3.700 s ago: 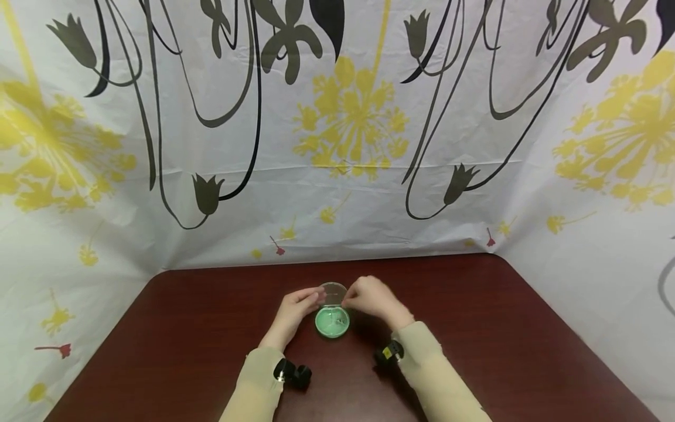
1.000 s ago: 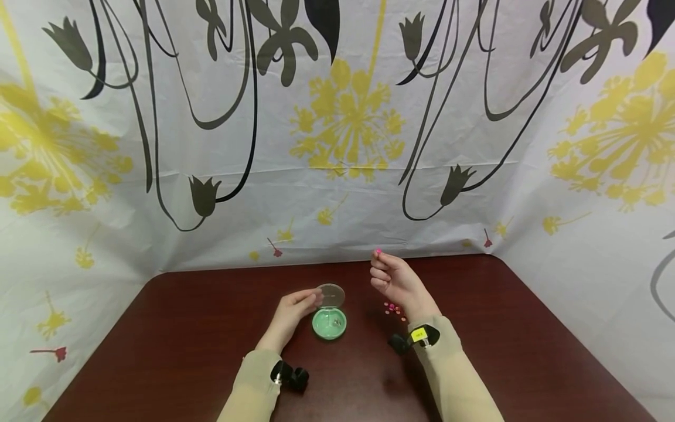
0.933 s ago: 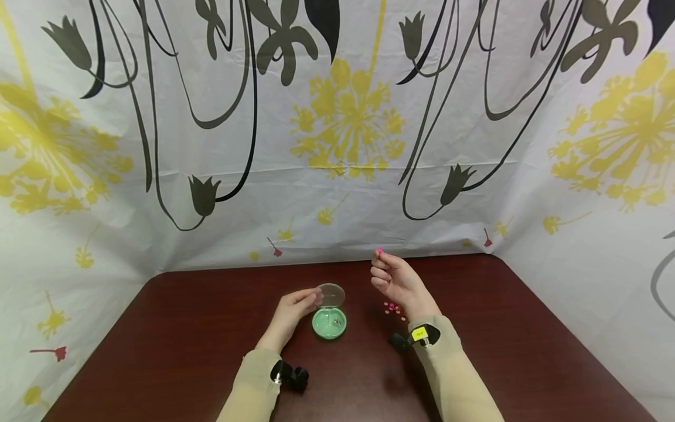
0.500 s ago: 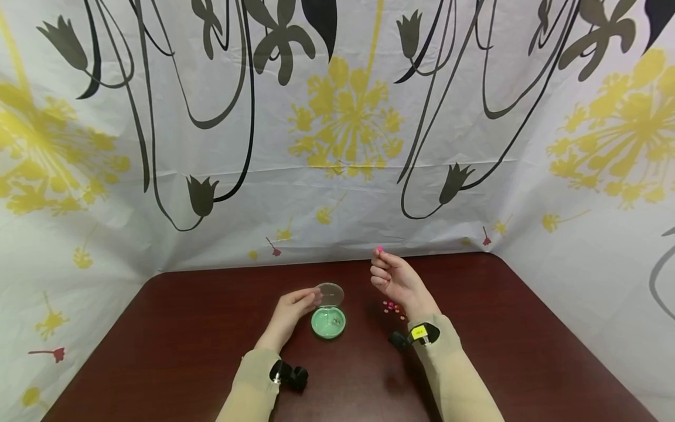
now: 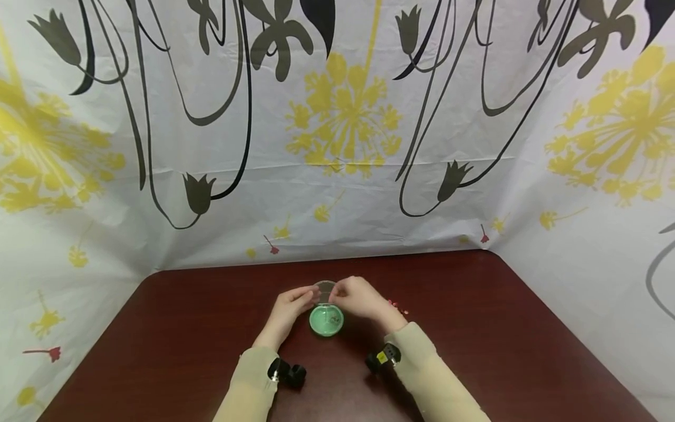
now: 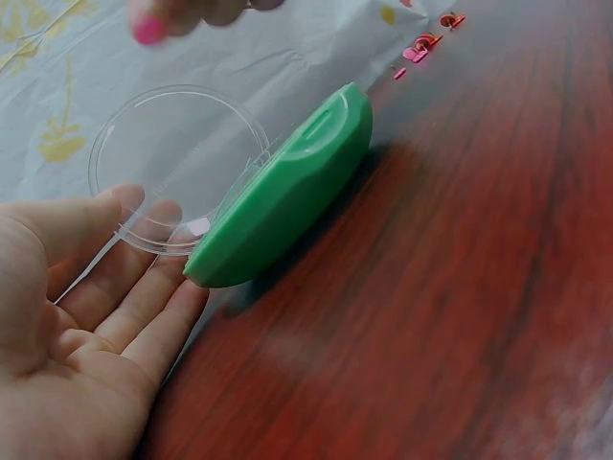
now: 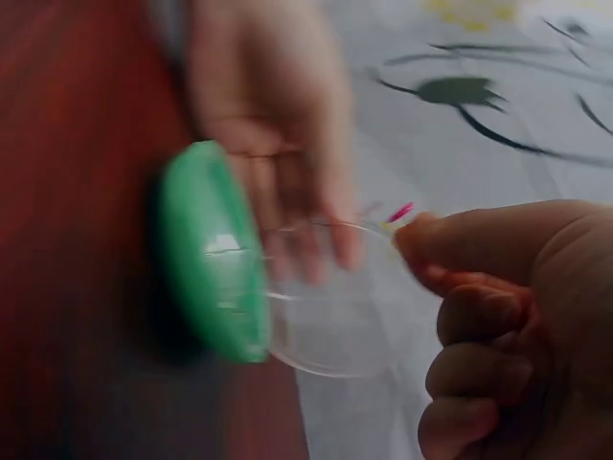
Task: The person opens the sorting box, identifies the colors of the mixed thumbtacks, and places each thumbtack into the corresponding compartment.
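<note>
**Beside the raised clear lid (image 6: 187,134), the right hand (image 5: 360,296) has now arrived with a pink piece (image 7: 401,212)**

Half a second ago this hand was lifted near the far edge of the table (image 5: 211,328), to the right and well apart from the green case (image 6: 292,196). Now it is come back to the case, and in the head view its fingertips overlap the right part of the lid. Its thumb and forefinger are together, pinching the small pink piece; the other fingers are curled in. The left wrist view shows some space between this piece and the lid.

The left hand (image 5: 287,308) has not changed its place: it pinches the edge of the lid, between thumb and fingers. The case rests on the table with its lid standing up, so it is open.

For the work in hand, I judge that the piece is brought near but is not yet released. More loose pieces (image 6: 423,46), pink and orange, lie on the table beyond the case; in the head view the right wrist partly hides them.
</note>
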Motion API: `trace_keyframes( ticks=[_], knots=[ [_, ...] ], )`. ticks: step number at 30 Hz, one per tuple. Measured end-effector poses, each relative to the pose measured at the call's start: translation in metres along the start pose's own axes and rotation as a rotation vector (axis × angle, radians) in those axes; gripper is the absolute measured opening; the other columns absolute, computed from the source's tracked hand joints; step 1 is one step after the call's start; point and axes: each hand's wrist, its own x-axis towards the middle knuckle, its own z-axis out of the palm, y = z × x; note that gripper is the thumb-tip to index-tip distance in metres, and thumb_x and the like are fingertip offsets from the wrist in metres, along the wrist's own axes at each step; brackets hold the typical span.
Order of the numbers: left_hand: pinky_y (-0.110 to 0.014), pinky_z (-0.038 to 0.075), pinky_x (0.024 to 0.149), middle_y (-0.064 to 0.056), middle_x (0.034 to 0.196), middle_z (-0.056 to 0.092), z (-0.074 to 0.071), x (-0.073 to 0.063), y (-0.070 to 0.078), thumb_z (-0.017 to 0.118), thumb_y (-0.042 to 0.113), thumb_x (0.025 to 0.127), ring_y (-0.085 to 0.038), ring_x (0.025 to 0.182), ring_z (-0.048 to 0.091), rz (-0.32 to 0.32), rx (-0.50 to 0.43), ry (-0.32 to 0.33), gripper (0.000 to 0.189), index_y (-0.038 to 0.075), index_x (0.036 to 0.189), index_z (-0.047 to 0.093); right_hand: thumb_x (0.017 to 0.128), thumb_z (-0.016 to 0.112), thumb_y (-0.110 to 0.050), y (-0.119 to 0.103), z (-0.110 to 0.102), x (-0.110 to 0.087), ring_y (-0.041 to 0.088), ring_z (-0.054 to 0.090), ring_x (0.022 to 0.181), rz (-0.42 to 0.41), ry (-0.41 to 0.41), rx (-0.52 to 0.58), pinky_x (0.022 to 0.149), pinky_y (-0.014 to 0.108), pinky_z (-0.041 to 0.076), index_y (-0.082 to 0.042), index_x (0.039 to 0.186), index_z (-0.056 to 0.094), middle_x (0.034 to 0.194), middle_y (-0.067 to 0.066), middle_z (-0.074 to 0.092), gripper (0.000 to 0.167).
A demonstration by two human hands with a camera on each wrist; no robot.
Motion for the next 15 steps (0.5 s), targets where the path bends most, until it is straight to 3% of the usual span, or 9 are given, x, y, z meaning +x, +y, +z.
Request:
trace_keyframes(
  ticks=[5, 15],
  knots=[
    [-0.039, 0.049, 0.098, -0.020, 0.123, 0.063, -0.001, 0.000, 0.001, 0.059, 0.015, 0.098, -0.031, 0.115, 0.059, 0.000, 0.002, -0.002, 0.034, -0.002, 0.127, 0.062, 0.088, 0.071, -0.015, -0.006, 0.016, 0.002, 0.001, 0.051, 0.058, -0.080, -0.077, -0.247, 0.054, 0.020, 0.046, -0.017, 0.078, 0.073, 0.071, -0.014, 0.063, 0.010],
    [-0.039, 0.049, 0.098, -0.018, 0.122, 0.063, -0.001, 0.001, -0.001, 0.060, 0.015, 0.098, -0.029, 0.115, 0.059, -0.005, -0.006, 0.006, 0.033, -0.002, 0.126, 0.063, 0.080, 0.075, -0.017, -0.004, 0.034, 0.003, 0.000, 0.051, 0.059, -0.106, -0.115, -0.418, 0.056, 0.022, 0.048, -0.023, 0.072, 0.072, 0.068, -0.018, 0.060, 0.011]
  ],
)
